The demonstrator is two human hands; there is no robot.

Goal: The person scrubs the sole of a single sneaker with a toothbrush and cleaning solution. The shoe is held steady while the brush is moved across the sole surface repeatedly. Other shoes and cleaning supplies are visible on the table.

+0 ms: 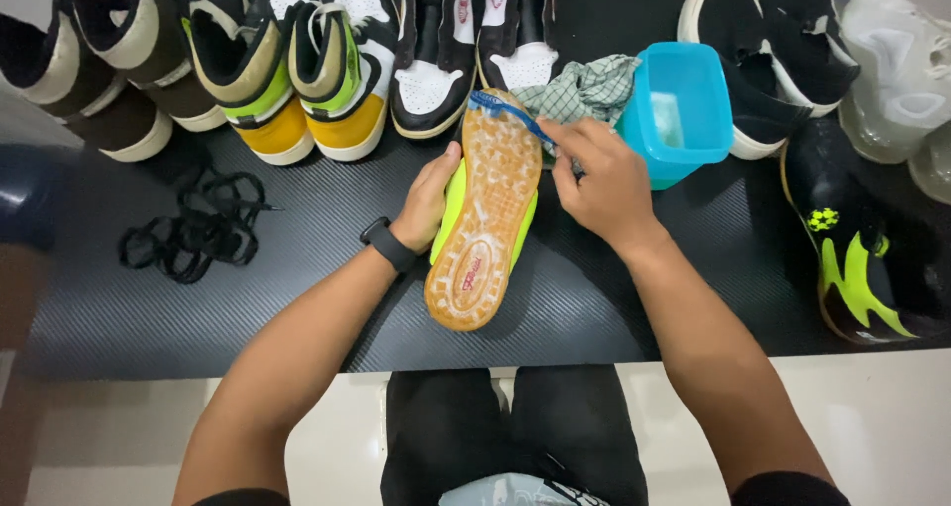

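Head view, left hand (428, 201) fingers wrapped round neon shoe (483, 214) sole-up, right hand (601, 181) fingers pinched on blue toothbrush (507, 113) at toe

- Setting: a shoe-cleaning station, likely in a home or small shop; which of the two cannot be told.
- Work surface: a black ribbed mat (198, 308) laid over a pale tiled floor (119, 437); the person sits at its near edge.
- Far edge of mat: a row of high-top sneakers (248, 60) and black slip-on shoes (773, 50), pairs side by side.
- Right side: a black football boot with neon-yellow markings (862, 258) and a translucent grey shoe (901, 70).
- Cleaning supplies: a turquoise plastic tub (684, 110), a checked cloth (584, 90), loose black laces (198, 224).
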